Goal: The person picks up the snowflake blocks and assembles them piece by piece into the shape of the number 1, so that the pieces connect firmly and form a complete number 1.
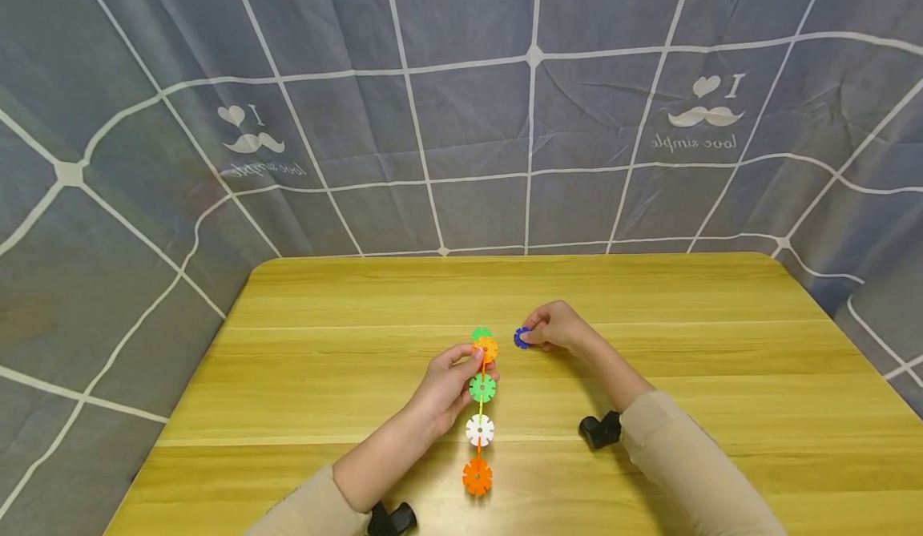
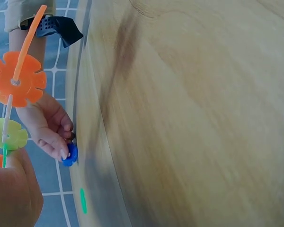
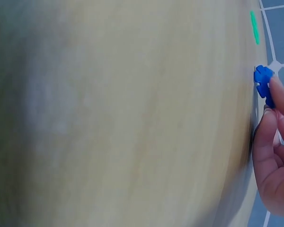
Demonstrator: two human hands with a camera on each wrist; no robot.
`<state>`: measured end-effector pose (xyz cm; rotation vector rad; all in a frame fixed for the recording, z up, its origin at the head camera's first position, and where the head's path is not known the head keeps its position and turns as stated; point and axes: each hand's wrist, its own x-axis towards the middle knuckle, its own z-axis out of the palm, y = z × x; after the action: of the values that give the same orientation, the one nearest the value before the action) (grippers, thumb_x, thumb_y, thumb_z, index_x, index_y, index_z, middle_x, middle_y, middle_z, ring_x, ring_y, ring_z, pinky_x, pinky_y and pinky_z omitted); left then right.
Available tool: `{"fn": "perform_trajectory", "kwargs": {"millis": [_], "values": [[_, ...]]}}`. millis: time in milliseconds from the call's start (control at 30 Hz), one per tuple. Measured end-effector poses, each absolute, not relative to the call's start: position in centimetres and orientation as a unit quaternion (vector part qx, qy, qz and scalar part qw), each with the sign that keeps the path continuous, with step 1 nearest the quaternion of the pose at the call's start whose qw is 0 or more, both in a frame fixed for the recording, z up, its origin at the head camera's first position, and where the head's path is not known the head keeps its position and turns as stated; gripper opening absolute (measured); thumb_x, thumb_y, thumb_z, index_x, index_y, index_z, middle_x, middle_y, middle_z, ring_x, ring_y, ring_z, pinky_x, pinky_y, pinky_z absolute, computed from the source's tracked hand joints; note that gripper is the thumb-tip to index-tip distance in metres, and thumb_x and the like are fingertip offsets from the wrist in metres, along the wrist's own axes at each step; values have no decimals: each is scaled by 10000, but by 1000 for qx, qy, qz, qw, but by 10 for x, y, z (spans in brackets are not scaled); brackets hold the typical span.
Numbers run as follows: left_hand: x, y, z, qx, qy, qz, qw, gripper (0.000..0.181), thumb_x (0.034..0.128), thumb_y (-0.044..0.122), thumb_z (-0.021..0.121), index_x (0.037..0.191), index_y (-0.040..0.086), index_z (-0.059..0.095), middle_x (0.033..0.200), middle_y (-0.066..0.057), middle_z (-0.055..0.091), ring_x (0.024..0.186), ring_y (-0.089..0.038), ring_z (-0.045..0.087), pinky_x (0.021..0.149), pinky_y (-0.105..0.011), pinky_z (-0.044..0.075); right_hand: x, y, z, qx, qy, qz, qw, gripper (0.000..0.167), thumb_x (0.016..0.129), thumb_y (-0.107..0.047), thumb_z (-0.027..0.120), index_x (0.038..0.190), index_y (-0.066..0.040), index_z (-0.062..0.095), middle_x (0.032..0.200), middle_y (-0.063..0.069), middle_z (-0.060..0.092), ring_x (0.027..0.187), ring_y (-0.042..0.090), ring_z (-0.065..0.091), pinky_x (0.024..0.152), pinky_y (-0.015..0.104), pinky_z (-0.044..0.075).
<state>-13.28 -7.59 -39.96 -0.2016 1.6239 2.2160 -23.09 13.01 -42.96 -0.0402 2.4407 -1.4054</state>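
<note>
My left hand pinches a chain of interlocking snowflake discs near its far end. The chain runs toward me: an orange disc at the top, then a green disc, a white disc and another orange disc at the near end, with edge-on discs linking them. A blue snowflake disc is pinched between thumb and fingers of my right hand, close to the tabletop. Beyond the chain a loose green disc lies flat on the table, partly covered in the head view; both wrist views show it edge-on.
The wood-grain table fills the lower part of the head view. Grey curtains with white lines hang behind it and at its sides. Black devices are strapped at both wrists, the right one near the tabletop.
</note>
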Motion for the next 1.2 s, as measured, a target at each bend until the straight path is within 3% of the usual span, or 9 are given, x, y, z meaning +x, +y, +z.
{"fn": "perform_trajectory", "kwargs": {"millis": [200,567,833,1200], "values": [[-133,-74,-400,-75,581,787,192,217,979,83,467,1130,-58,536,904,-101,612,807,-159,658,738,-237,544,-230,135,-429,-21,831,-529,171,176,834,-54,688,925,80,619,693,21,585,566,103,503,515,195,472],[-132,-71,-398,-73,583,786,193,209,977,89,475,1125,-48,529,945,-113,626,806,-153,653,731,-237,546,-223,131,-420,-56,749,-626,210,203,896,-20,598,1035,115,539,724,60,650,572,89,581,551,183,518],[-131,-70,-400,-70,588,782,196,223,980,94,471,1138,-55,521,988,-150,633,826,-165,658,744,-248,546,-214,124,-411,-100,723,-649,215,253,916,30,536,1133,155,495,758,75,637,603,92,579,633,244,551],[-132,-70,-404,-59,592,778,200,215,974,102,488,1100,-59,553,863,-68,635,770,-131,655,690,-212,545,-207,115,-405,-145,710,-655,215,216,921,26,529,1103,139,503,764,37,606,628,101,571,658,252,549]]}}
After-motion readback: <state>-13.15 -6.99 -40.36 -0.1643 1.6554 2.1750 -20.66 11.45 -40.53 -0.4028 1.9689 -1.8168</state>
